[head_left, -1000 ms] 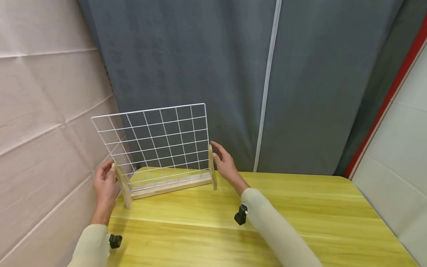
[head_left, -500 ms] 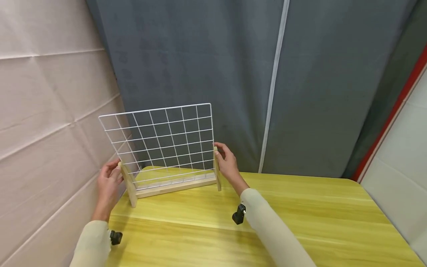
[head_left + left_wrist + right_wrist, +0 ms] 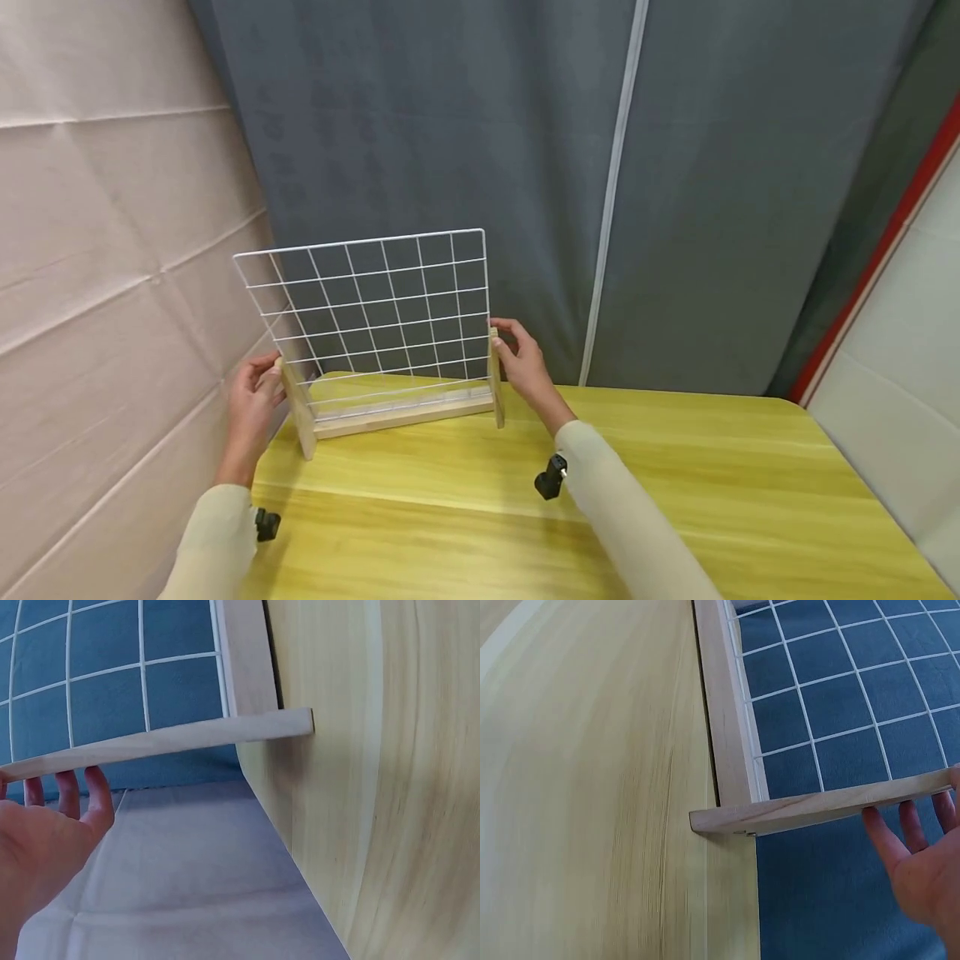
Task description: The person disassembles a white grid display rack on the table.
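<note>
Shifted right, rack [image 3: 390, 333]; wrist views show fingers [image 3: 885, 832] behind uprights.

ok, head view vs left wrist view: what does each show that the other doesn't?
Head only: the whole white wire grid, the right hand at the right wooden foot, both sleeves, the grey curtain.

Left wrist only: the underside of the left wooden foot jutting past the table edge, fingertips behind it.

Both: the left hand, the grid rack's wooden base, the yellow table.
</note>
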